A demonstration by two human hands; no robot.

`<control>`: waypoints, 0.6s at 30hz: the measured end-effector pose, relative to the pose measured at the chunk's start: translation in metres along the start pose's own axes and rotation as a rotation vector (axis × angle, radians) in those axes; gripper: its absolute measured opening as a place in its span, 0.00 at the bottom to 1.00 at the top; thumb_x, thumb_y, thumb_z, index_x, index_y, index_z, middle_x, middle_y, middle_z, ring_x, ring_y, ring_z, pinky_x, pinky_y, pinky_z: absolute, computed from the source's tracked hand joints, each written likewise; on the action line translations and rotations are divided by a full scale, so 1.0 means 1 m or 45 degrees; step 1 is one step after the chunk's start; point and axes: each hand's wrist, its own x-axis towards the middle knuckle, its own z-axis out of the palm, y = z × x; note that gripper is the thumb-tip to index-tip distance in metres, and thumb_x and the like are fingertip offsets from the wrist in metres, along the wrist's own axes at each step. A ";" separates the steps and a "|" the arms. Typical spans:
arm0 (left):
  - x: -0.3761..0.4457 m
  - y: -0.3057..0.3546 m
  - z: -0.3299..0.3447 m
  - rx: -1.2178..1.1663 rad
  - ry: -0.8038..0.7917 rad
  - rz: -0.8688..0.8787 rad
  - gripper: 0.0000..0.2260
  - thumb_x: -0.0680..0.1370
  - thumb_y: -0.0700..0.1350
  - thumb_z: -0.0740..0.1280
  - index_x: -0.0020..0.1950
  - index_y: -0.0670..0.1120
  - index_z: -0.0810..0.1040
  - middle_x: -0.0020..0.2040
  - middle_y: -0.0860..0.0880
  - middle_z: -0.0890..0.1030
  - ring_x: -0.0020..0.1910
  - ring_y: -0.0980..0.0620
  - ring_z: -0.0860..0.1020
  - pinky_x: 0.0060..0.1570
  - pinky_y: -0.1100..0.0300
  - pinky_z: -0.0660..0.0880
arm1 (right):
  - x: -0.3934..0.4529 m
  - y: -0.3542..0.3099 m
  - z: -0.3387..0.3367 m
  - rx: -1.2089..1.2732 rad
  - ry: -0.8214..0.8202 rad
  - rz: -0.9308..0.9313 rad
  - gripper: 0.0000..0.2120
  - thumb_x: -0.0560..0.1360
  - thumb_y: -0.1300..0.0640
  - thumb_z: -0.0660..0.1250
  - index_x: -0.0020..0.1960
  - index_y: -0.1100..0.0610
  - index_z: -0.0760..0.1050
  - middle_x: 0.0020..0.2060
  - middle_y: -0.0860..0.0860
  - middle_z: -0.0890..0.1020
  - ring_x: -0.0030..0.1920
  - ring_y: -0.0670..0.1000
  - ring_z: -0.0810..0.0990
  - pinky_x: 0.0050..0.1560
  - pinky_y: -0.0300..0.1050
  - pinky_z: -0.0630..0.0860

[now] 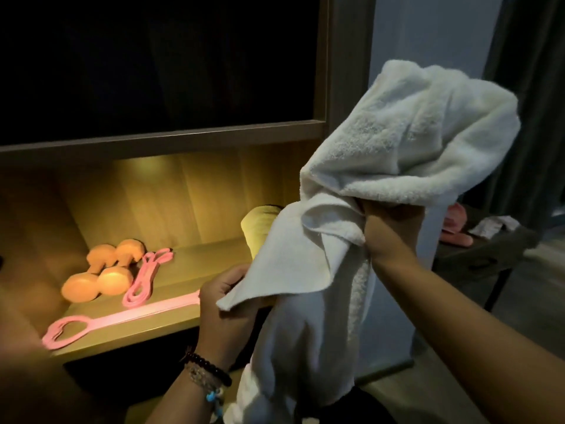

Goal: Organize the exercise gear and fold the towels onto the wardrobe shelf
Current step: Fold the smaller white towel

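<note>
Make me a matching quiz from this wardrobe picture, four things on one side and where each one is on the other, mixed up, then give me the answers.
Things
1. white towel
2. dumbbells
3. long pink resistance band
4. beaded bracelets

Places
A. along the front edge of the lit shelf
B. on the left wrist
C. held up in both hands, the left hand at a lower corner and the right hand higher up
D. at the back left of the lit shelf, beside a coiled pink band

Pairs: 1-C, 2-D, 3-A, 4-B
</note>
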 end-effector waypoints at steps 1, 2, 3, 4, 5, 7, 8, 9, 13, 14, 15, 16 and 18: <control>-0.001 0.009 -0.004 0.015 0.063 0.009 0.12 0.66 0.55 0.72 0.46 0.54 0.85 0.43 0.48 0.85 0.45 0.46 0.83 0.42 0.45 0.81 | -0.003 -0.004 -0.002 0.052 0.131 -0.115 0.05 0.76 0.52 0.68 0.50 0.51 0.78 0.50 0.48 0.82 0.56 0.52 0.79 0.61 0.52 0.75; -0.001 0.015 -0.010 0.031 0.098 0.015 0.12 0.67 0.55 0.73 0.46 0.52 0.85 0.43 0.48 0.85 0.46 0.45 0.83 0.42 0.45 0.81 | -0.003 -0.006 -0.004 0.132 0.203 -0.159 0.08 0.73 0.46 0.70 0.49 0.49 0.79 0.49 0.45 0.83 0.55 0.49 0.80 0.60 0.52 0.76; 0.002 0.020 -0.014 0.062 0.122 0.023 0.10 0.68 0.54 0.76 0.46 0.51 0.85 0.44 0.49 0.85 0.47 0.46 0.83 0.41 0.49 0.82 | -0.003 -0.009 -0.007 0.179 0.213 -0.151 0.12 0.71 0.44 0.70 0.51 0.49 0.80 0.50 0.45 0.83 0.55 0.47 0.80 0.59 0.53 0.77; 0.006 0.028 -0.017 0.086 0.142 0.018 0.08 0.69 0.51 0.76 0.46 0.51 0.84 0.44 0.49 0.85 0.47 0.47 0.83 0.40 0.52 0.82 | -0.002 -0.010 -0.009 0.189 0.214 -0.149 0.12 0.72 0.45 0.70 0.52 0.50 0.80 0.51 0.45 0.83 0.55 0.47 0.80 0.60 0.52 0.77; 0.010 0.036 -0.019 0.095 0.167 0.019 0.06 0.70 0.46 0.74 0.46 0.50 0.83 0.45 0.48 0.84 0.47 0.48 0.83 0.39 0.54 0.82 | -0.001 -0.014 -0.011 0.205 0.196 -0.147 0.07 0.74 0.49 0.70 0.51 0.49 0.79 0.50 0.45 0.82 0.55 0.47 0.79 0.60 0.51 0.76; 0.017 0.053 -0.018 0.084 0.206 0.032 0.05 0.73 0.38 0.71 0.47 0.46 0.81 0.47 0.45 0.83 0.48 0.48 0.82 0.38 0.57 0.82 | 0.004 -0.019 -0.015 0.133 0.173 -0.262 0.03 0.75 0.51 0.70 0.47 0.45 0.77 0.48 0.41 0.80 0.55 0.45 0.79 0.60 0.46 0.75; 0.019 0.058 -0.017 0.063 0.229 0.016 0.06 0.75 0.36 0.69 0.49 0.44 0.80 0.48 0.44 0.82 0.49 0.49 0.82 0.40 0.59 0.81 | 0.002 -0.023 -0.016 0.118 0.139 -0.301 0.05 0.74 0.46 0.70 0.49 0.45 0.77 0.49 0.40 0.80 0.56 0.43 0.78 0.60 0.44 0.73; 0.021 0.063 -0.015 0.015 0.264 -0.021 0.06 0.76 0.36 0.67 0.52 0.42 0.80 0.50 0.43 0.82 0.50 0.50 0.81 0.42 0.60 0.81 | 0.002 -0.026 -0.017 0.089 0.074 -0.314 0.13 0.73 0.41 0.69 0.52 0.47 0.78 0.52 0.41 0.81 0.58 0.43 0.77 0.62 0.43 0.72; 0.026 0.078 -0.011 -0.129 0.351 -0.246 0.10 0.80 0.39 0.62 0.60 0.45 0.76 0.54 0.46 0.80 0.53 0.50 0.80 0.44 0.58 0.80 | 0.006 -0.078 -0.020 0.115 0.064 -0.460 0.08 0.74 0.57 0.72 0.45 0.58 0.73 0.42 0.49 0.80 0.56 0.55 0.80 0.51 0.38 0.76; 0.027 0.081 -0.010 -0.127 0.353 -0.298 0.10 0.81 0.39 0.61 0.62 0.46 0.75 0.54 0.47 0.80 0.52 0.51 0.80 0.44 0.58 0.79 | 0.009 -0.094 -0.024 0.126 0.180 -0.638 0.12 0.71 0.55 0.74 0.46 0.59 0.74 0.40 0.49 0.80 0.51 0.51 0.82 0.48 0.40 0.78; 0.028 0.084 -0.010 -0.119 0.353 -0.317 0.12 0.82 0.39 0.59 0.64 0.47 0.73 0.53 0.47 0.80 0.50 0.50 0.80 0.44 0.57 0.79 | 0.014 -0.112 -0.028 0.119 0.220 -0.748 0.14 0.69 0.55 0.75 0.47 0.60 0.74 0.41 0.49 0.81 0.47 0.47 0.82 0.47 0.44 0.80; 0.029 0.088 -0.010 -0.105 0.351 -0.321 0.13 0.82 0.38 0.58 0.65 0.48 0.71 0.51 0.47 0.80 0.49 0.50 0.81 0.43 0.56 0.79 | 0.021 -0.125 -0.032 0.065 0.202 -0.829 0.14 0.68 0.55 0.75 0.48 0.58 0.74 0.42 0.50 0.82 0.45 0.46 0.81 0.46 0.47 0.80; 0.031 0.096 -0.009 -0.098 0.368 -0.275 0.14 0.81 0.38 0.59 0.66 0.49 0.69 0.49 0.46 0.81 0.48 0.48 0.82 0.43 0.55 0.79 | 0.043 -0.154 -0.036 -0.156 0.200 -0.936 0.15 0.69 0.54 0.72 0.52 0.55 0.72 0.47 0.51 0.81 0.48 0.47 0.80 0.49 0.50 0.79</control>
